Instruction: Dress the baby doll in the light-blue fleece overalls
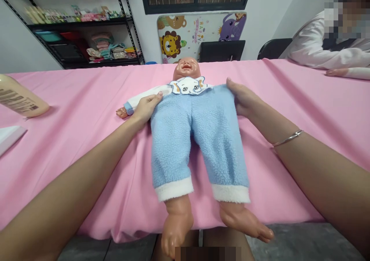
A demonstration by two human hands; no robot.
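Observation:
A plastic baby doll (pixel 186 69) lies on its back on a pink-sheeted table (pixel 72 87), head at the far side and bare feet over the near edge. It wears a white top with an elephant bib (pixel 187 86) and blue fleece trousers (pixel 199 138) with white cuffs. My right hand (pixel 242 97) grips the trousers' waistband at the doll's side, thumb on top. My left hand (pixel 147 107) lies against the doll's white sleeve at the waistband's other side. Whether those fingers hold cloth, I cannot tell.
A cream plastic bottle (pixel 20 97) lies at the table's left and a white flat item (pixel 10 138) sits below it. A co-worker's white sleeve (pixel 323 49) rests on the far right of the table. Behind stand a black shelf (pixel 83 34) and an animal poster (pixel 199 34).

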